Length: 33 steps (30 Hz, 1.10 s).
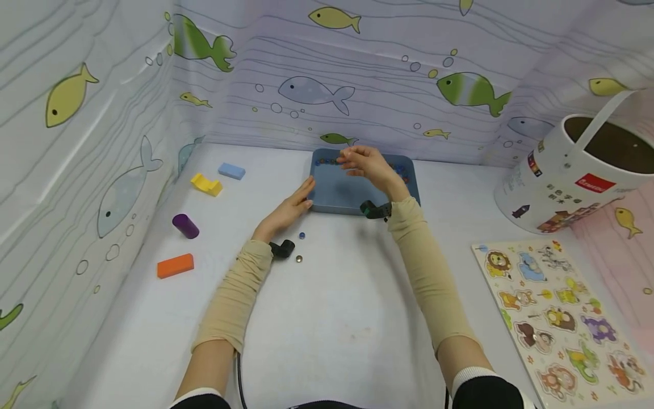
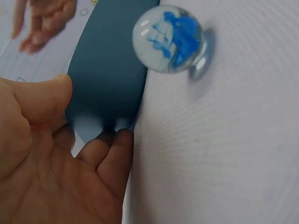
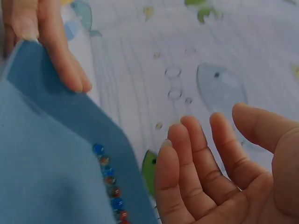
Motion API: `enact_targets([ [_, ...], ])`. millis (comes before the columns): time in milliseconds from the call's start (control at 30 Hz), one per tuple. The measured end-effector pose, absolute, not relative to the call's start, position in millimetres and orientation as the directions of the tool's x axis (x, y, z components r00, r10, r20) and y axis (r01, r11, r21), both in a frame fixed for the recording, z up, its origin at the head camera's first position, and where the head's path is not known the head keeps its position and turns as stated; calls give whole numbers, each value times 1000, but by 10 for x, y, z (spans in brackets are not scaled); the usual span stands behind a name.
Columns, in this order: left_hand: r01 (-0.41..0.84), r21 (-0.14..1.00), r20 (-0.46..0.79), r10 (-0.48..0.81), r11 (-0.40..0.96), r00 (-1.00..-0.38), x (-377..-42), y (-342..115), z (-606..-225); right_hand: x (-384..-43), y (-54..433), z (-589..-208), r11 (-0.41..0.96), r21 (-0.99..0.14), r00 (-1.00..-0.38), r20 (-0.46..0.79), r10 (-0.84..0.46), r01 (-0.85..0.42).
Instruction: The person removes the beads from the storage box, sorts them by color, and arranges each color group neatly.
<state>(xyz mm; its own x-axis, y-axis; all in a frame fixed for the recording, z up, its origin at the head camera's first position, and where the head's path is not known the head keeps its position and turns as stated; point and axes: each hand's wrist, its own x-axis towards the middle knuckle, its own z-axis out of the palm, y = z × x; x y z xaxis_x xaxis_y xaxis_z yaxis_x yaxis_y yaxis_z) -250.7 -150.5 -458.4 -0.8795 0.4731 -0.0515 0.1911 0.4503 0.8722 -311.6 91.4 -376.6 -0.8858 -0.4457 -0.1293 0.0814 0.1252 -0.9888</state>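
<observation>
A shallow blue tray [image 1: 337, 196] lies near the back of the white table. Along its far side runs a row of small glass marbles [image 3: 108, 179], blue and reddish-brown. My left hand [image 1: 286, 215] rests against the tray's left side with its fingers fairly straight, touching the rim. Over the tray's far part hovers my right hand [image 1: 369, 167], fingers apart and loosely bent; the right wrist view shows nothing in its palm. Just in front of the tray, a clear marble with blue swirls [image 2: 169, 39] sits on the table, and a brownish marble [image 1: 298, 258] lies nearer me.
To the left lie a blue block [image 1: 231, 171], a yellow curved block [image 1: 206, 184], a purple cylinder [image 1: 185, 226] and an orange block [image 1: 175, 266]. An animal puzzle board [image 1: 536, 295] and a white bucket [image 1: 541, 187] stand at right. A fish-patterned curtain borders the table.
</observation>
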Motion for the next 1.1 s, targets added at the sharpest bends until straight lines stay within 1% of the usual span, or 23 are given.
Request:
enact_targets([
  [100, 194, 869, -49, 470, 455, -881, -2514, -1509, -4580, -3309, 883, -3844, 107, -983, -875, -180, -450, 148],
  [200, 198, 866, -48, 471, 458, -881, -2515, -1509, -4579, -3423, 812, -3971, 80, -972, -854, -234, -464, 223],
  [267, 211, 867, -36, 479, 452, -877, -2512, -1504, -4584, -3462, 762, -4061, 62, -962, -846, -264, -463, 266],
  [333, 205, 874, -41, 486, 442, -873, -2465, -1483, -4497, -3486, 717, -4145, 42, -953, -841, -285, -459, 300],
  [500, 199, 871, -50, 484, 450, -874, -2441, -1475, -4532, -3534, 620, -4289, -36, -913, -830, -352, -433, 406],
  [567, 212, 862, -43, 484, 460, -874, -2468, -1482, -4632, -3548, 590, -4316, -69, -894, -827, -378, -417, 443],
  [800, 210, 862, -48, 488, 462, -872, -2439, -1452, -4615, -3589, 479, -4353, -86, -878, -823, -402, -403, 471],
  [1000, 210, 852, -44, 466, 479, -884, -2444, -1479, -4577, -3605, 322, -4346, -153, -861, -838, -408, -363, 485],
  [1100, 220, 845, -33, 458, 488, -888, -2465, -1508, -4591, -3610, 241, -4344, -128, -873, -848, -407, -338, 470],
])
